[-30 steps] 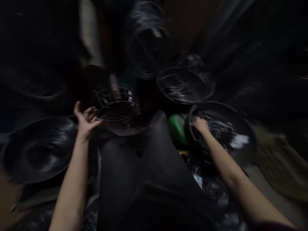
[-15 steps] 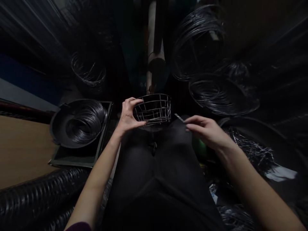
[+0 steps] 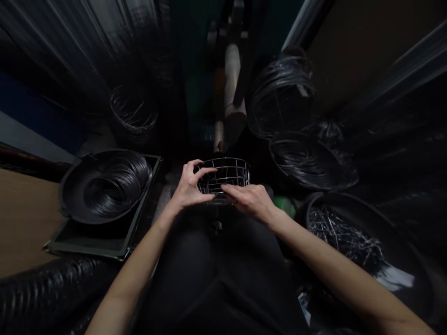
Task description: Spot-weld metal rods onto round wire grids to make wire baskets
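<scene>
Wire forms the round basket [image 3: 241,170] that sits at the middle of the view, above the person's knees and just short of a pale cylinder [image 3: 232,70] on the machine ahead. The left grip [image 3: 187,188] is spread wide around the basket's left side, fingers over the upper wires and thumb under the lower ones, probably because such a span steadies a springy, see-through shape without covering its near face. The right grip [image 3: 253,200] is nearly closed, its fingertips brought together against the near wires; whether anything thin is pinched between them cannot be told. With the left apparently bearing the hold, the right seems free for finer handling.

Dark trousers [image 3: 216,260] lie below, the legs set close on either side of the working spot, which likely keeps the forearms low and near the body.

Supplies ring the seat, seemingly for short reaches. To the right, a wide basin [image 3: 394,232] keeps loose metal pieces [image 3: 340,235] gathered, with a white sheet [image 3: 396,278] beside them. To the left, a wire coil [image 3: 115,186] rests in a shallow basin [image 3: 71,193] over a crate [image 3: 91,244], presumably raised for access. A green object [image 3: 284,204] sits between the right forearm and that side's basin.
</scene>
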Tool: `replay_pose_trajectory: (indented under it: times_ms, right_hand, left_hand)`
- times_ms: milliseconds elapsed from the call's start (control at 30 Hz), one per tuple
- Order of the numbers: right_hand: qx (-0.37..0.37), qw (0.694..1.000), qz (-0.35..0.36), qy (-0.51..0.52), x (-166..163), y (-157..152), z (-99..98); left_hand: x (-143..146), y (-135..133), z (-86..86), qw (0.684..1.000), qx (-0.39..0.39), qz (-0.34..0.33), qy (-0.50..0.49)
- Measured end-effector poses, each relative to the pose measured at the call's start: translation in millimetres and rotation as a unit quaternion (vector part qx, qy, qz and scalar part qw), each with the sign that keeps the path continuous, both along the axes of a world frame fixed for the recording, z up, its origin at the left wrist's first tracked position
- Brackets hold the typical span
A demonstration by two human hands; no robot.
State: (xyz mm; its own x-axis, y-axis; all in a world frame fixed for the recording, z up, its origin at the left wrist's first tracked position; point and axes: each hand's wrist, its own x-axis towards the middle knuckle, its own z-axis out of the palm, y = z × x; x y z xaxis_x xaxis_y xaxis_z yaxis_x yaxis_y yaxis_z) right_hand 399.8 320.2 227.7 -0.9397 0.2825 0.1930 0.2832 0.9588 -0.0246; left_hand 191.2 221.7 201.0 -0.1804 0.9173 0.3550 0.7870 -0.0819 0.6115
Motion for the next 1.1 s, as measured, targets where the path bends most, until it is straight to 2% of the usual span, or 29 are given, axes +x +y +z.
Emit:
replay_pose_trajectory:
  times_ms: [133, 400, 1100]
  right_hand:
    - [0.031, 0.998, 0.037, 0.027, -5, 15, 2.5]
    - [0.055, 0.998, 0.030, 0.031, -10, 29, 8.2]
    - [0.073, 0.996, 0.007, 0.053, -23, 45, 11.2]
  left_hand:
    - [-6, 5, -1.4, 1.000, -0.005, 0.003, -0.012]
    - [-12, 22, 3.2, 1.000, 0.001, 0.003, -0.020]
    - [-25, 40, 7.1, 0.999, -0.008, 0.005, -0.033]
